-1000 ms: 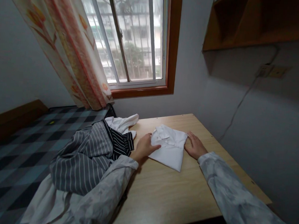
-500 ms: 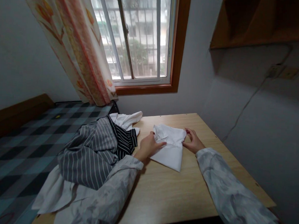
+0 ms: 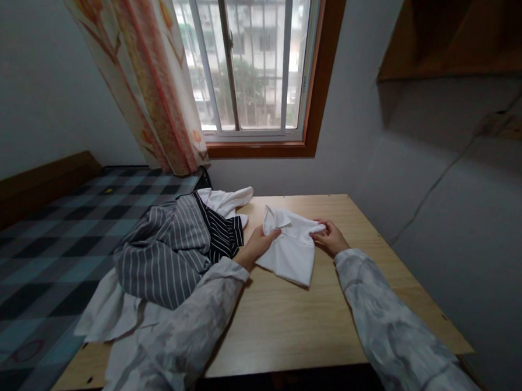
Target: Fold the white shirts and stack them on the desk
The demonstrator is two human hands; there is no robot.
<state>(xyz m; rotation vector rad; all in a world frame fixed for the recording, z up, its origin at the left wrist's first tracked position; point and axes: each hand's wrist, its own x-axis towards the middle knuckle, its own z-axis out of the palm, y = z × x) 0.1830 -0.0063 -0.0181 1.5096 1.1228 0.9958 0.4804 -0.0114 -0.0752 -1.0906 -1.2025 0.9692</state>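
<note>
A folded white collared shirt [image 3: 290, 252] lies on the wooden table [image 3: 298, 326], its far end slightly raised. My left hand [image 3: 258, 245] grips its left edge near the collar. My right hand [image 3: 327, 237] grips its right edge with curled fingers. Both arms wear pale mottled sleeves. To the left of my left hand sits a heap of clothes: a grey striped garment [image 3: 165, 254], a dark striped one [image 3: 221, 237] and white cloth [image 3: 228, 199].
A bed with a checked blue-grey cover [image 3: 35, 248] adjoins the table's left side. A window [image 3: 250, 61] with a floral curtain [image 3: 149, 73] is behind. A wooden shelf [image 3: 466, 37] hangs on the right wall above a cable and socket [image 3: 505, 126].
Both hands went from resting flat beside the white shirt to gripping its edges, and its far end has lifted a little. The view has shifted left and tilted.
</note>
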